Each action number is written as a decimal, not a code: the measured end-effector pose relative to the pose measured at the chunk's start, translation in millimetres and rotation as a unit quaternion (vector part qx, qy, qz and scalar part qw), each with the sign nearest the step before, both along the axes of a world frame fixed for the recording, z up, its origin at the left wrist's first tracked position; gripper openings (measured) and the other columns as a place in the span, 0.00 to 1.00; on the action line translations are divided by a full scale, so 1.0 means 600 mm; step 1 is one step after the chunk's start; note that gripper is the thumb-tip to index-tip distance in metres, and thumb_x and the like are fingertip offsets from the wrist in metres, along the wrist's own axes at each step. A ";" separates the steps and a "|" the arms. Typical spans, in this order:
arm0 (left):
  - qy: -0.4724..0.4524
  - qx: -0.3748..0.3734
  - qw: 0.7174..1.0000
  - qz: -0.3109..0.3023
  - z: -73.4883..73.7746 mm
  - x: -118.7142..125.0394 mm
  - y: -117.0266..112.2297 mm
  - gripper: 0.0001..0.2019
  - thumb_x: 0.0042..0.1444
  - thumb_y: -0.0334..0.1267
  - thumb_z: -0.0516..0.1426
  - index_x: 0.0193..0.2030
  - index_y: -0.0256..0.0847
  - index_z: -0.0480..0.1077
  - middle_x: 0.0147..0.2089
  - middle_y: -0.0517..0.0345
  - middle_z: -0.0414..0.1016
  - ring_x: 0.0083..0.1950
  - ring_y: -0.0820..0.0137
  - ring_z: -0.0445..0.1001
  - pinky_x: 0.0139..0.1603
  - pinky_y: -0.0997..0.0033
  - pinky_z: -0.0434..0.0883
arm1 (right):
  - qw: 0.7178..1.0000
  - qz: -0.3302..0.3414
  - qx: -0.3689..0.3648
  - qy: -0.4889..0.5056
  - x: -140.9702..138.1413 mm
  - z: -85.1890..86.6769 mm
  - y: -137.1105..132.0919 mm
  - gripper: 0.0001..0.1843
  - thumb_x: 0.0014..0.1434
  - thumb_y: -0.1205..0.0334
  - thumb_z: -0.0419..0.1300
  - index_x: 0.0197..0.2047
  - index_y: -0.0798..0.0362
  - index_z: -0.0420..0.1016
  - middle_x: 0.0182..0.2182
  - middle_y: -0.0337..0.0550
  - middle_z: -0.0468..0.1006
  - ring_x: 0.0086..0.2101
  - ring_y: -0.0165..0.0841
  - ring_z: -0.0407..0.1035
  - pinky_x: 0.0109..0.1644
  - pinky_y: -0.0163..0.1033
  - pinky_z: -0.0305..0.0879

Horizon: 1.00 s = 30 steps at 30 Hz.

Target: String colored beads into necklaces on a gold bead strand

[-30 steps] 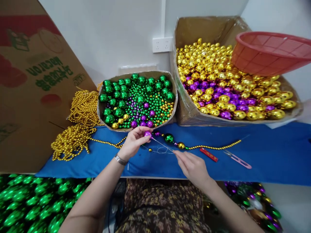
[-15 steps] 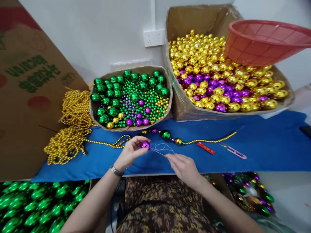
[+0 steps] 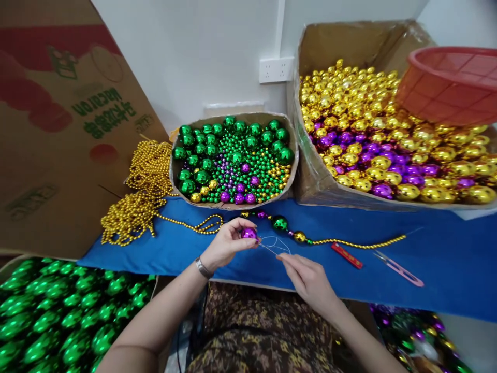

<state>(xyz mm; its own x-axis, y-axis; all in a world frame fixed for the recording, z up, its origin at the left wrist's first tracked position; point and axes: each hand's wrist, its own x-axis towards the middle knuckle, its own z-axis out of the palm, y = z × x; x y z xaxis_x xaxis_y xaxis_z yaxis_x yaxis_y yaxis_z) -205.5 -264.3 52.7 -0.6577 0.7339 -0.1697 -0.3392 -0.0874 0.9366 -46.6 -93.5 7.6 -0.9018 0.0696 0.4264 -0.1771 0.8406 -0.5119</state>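
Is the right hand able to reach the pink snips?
Probably yes: the pink snips lie uncovered on the blue cloth right of the right hand, past a flat red strip, though it pinches thread.

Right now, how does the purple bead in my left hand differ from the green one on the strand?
The purple bead is pinched in the left hand, while the green bead lies on the blue cloth. The green bead sits threaded in the strand; the purple bead is apart, by loose thread. The green bead looks slightly bigger than the purple bead. Both are shiny and round.
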 end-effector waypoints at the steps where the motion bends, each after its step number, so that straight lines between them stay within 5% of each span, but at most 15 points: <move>1: -0.007 0.001 1.000 0.003 0.000 0.001 0.000 0.18 0.43 0.34 0.67 0.42 0.37 0.69 0.35 0.55 0.74 0.38 0.67 0.75 0.39 0.67 0.73 | 1.000 0.004 -0.012 0.000 -0.001 0.000 -0.001 0.15 0.65 0.65 0.48 0.47 0.52 0.73 0.36 0.44 0.80 0.35 0.31 0.75 0.38 0.35 0.71; 9: 0.029 0.000 0.999 0.031 0.002 0.001 0.003 0.19 0.41 0.33 0.68 0.41 0.37 0.70 0.33 0.58 0.73 0.34 0.72 0.73 0.37 0.73 0.71 | 0.999 -0.019 0.038 0.023 -0.007 -0.006 -0.001 0.14 0.65 0.66 0.48 0.48 0.53 0.73 0.35 0.45 0.80 0.33 0.33 0.75 0.37 0.37 0.71; 18: 0.059 0.011 0.998 0.013 0.004 0.007 0.001 0.19 0.42 0.32 0.67 0.43 0.38 0.71 0.36 0.56 0.73 0.35 0.73 0.72 0.37 0.74 0.70 | 0.999 0.010 -0.041 -0.008 -0.011 0.006 -0.004 0.14 0.65 0.66 0.48 0.48 0.52 0.72 0.38 0.44 0.80 0.37 0.33 0.75 0.40 0.36 0.72; 23: 0.070 0.022 0.995 -0.063 0.007 0.007 0.004 0.23 0.46 0.36 0.66 0.50 0.40 0.69 0.45 0.50 0.73 0.41 0.70 0.73 0.41 0.71 0.71 | 0.996 0.016 -0.087 -0.009 -0.015 0.008 -0.009 0.13 0.64 0.65 0.49 0.47 0.52 0.72 0.39 0.44 0.80 0.38 0.32 0.76 0.41 0.34 0.72; 27: 0.135 0.009 0.990 0.036 0.021 -0.041 0.010 0.18 0.55 0.43 0.58 0.50 0.38 0.68 0.48 0.47 0.73 0.44 0.66 0.74 0.42 0.66 0.72 | 0.997 -0.016 -0.074 0.019 -0.014 0.004 -0.003 0.12 0.64 0.65 0.50 0.46 0.53 0.72 0.37 0.45 0.80 0.36 0.33 0.76 0.39 0.35 0.73; 30: 0.290 -0.092 0.944 0.130 0.035 -0.104 0.024 0.14 0.56 0.43 0.56 0.44 0.36 0.70 0.39 0.51 0.76 0.37 0.69 0.74 0.38 0.69 0.72 | 0.997 -0.042 -0.053 0.037 -0.014 0.002 0.004 0.11 0.64 0.64 0.50 0.44 0.53 0.73 0.35 0.45 0.80 0.35 0.34 0.76 0.38 0.36 0.73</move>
<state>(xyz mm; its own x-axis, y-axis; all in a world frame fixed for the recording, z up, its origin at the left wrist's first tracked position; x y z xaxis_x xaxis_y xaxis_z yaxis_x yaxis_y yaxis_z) -267.9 -250.1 73.6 -0.8329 0.5284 0.1644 0.2450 0.0858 0.9657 -54.7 -91.1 8.8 -0.8570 0.1917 0.4784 -0.1497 0.7957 -0.5869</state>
